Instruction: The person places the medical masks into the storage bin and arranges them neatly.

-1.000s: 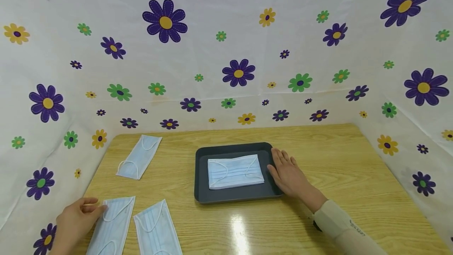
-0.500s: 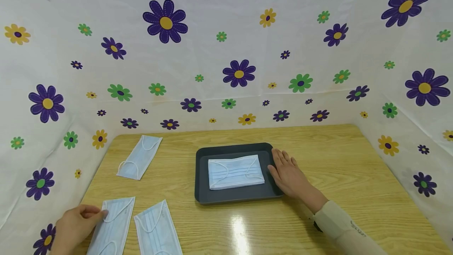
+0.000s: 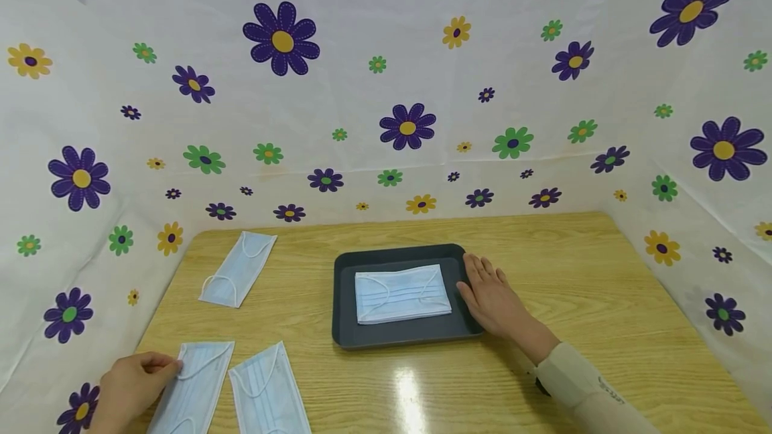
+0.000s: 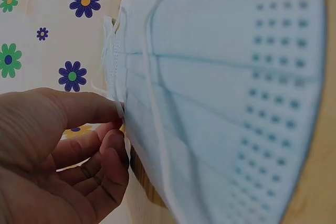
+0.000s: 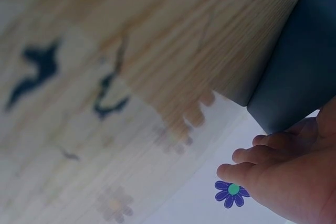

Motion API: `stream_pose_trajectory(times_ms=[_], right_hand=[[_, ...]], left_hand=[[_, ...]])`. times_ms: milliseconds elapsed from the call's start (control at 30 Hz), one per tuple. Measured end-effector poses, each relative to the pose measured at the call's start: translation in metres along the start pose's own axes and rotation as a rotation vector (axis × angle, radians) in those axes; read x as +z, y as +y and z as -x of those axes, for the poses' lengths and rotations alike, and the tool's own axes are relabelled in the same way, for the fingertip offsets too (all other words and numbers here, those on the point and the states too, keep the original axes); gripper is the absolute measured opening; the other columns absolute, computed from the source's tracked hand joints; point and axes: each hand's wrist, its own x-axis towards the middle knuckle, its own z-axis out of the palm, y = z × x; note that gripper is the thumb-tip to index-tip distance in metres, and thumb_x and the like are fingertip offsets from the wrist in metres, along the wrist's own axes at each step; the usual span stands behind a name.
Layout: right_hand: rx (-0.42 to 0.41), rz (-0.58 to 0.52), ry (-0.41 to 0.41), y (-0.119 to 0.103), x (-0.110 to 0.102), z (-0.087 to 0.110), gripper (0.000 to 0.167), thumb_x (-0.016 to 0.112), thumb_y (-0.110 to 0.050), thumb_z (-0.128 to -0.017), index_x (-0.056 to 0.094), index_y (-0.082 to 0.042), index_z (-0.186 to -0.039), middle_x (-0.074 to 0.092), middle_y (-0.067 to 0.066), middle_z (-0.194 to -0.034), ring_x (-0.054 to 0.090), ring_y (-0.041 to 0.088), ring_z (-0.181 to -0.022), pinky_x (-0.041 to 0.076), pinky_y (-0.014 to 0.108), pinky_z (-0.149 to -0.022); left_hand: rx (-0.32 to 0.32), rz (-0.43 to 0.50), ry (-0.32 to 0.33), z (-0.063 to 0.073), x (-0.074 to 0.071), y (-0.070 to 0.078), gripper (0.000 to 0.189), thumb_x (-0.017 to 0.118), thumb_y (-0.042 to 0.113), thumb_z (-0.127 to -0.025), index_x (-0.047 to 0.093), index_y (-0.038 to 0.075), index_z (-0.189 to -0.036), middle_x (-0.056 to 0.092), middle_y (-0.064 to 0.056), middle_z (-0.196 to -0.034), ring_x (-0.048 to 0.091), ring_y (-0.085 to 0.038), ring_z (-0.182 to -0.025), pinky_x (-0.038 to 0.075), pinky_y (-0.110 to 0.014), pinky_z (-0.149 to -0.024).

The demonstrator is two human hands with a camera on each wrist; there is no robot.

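Observation:
My left hand (image 3: 134, 380) pinches the left edge of a light blue face mask (image 3: 196, 380) at the front left of the table. In the left wrist view, thumb and curled fingers meet at the edge of that mask (image 4: 210, 93), whose pleats and ear loop fill the picture. Beside it lies a second face mask (image 3: 268, 384), cut off by the frame's bottom. My right hand (image 3: 494, 297), fingers straight, rests against the right rim of a dark grey tray (image 3: 344, 300). Several stacked face masks (image 3: 401, 295) lie flat in the tray.
Another face mask (image 3: 238, 270) lies slanted at the table's back left. White cloth with printed flowers (image 3: 338, 86) hangs behind and on both sides of the wooden table (image 3: 543, 240). In the right wrist view the tray's corner (image 5: 278, 87) shows beside the fingers.
The left hand has shifted slightly, and the far end of the mask it pinches has moved a little nearer and to the right. The right hand and the tray stay put.

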Motion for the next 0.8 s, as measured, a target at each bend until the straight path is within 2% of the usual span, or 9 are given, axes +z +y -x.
stream_pose_trajectory(times_ms=[300, 533, 600, 700, 800], right_hand=[[-0.002, -0.011, -0.003, 0.000, 0.000, 0.001, 0.065, 0.043, -0.028, -0.114, 0.023, 0.012, -0.162, 0.030, 0.033, -0.167, 0.027, 0.055, -0.155, 0.025, 0.073, -0.122], [-0.005, -0.008, -0.004, 0.001, 0.001, 0.000, 0.066, 0.042, -0.029, -0.115, 0.022, 0.011, -0.162, 0.029, 0.033, -0.168, 0.027, 0.055, -0.155, 0.024, 0.073, -0.122], [-0.005, -0.007, -0.003, 0.001, 0.001, 0.000, 0.066, 0.042, -0.029, -0.115, 0.022, 0.012, -0.162, 0.029, 0.033, -0.168, 0.027, 0.055, -0.155, 0.024, 0.073, -0.122], [-0.003, -0.010, -0.005, 0.002, 0.001, 0.000, 0.066, 0.043, -0.029, -0.114, 0.022, 0.012, -0.162, 0.029, 0.033, -0.167, 0.027, 0.055, -0.155, 0.024, 0.073, -0.122], [-0.006, -0.006, -0.002, 0.002, 0.001, 0.000, 0.066, 0.043, -0.029, -0.114, 0.022, 0.012, -0.162, 0.029, 0.034, -0.167, 0.027, 0.055, -0.155, 0.025, 0.073, -0.121]], left_hand=[[0.050, -0.023, -0.006, -0.004, 0.002, -0.005, 0.036, 0.071, 0.025, -0.097, 0.073, -0.010, -0.106, 0.072, -0.011, -0.085, 0.060, -0.020, -0.074, 0.048, -0.028, -0.059], [0.081, 0.009, -0.019, -0.006, -0.005, -0.003, 0.042, 0.062, 0.030, -0.104, 0.067, -0.010, -0.117, 0.071, -0.014, -0.096, 0.060, -0.020, -0.081, 0.049, -0.026, -0.060], [0.086, 0.024, -0.024, -0.006, -0.007, -0.002, 0.045, 0.059, 0.033, -0.106, 0.065, -0.009, -0.120, 0.072, -0.018, -0.100, 0.062, -0.021, -0.083, 0.051, -0.026, -0.061], [0.067, 0.050, -0.047, -0.006, -0.009, 0.000, 0.049, 0.055, 0.038, -0.109, 0.061, -0.009, -0.124, 0.072, -0.019, -0.100, 0.062, -0.021, -0.083, 0.051, -0.026, -0.062], [0.043, 0.071, -0.068, -0.007, -0.008, 0.000, 0.056, 0.056, 0.043, -0.108, 0.057, -0.008, -0.134, 0.070, -0.013, -0.090, 0.058, -0.018, -0.078, 0.045, -0.026, -0.061]])
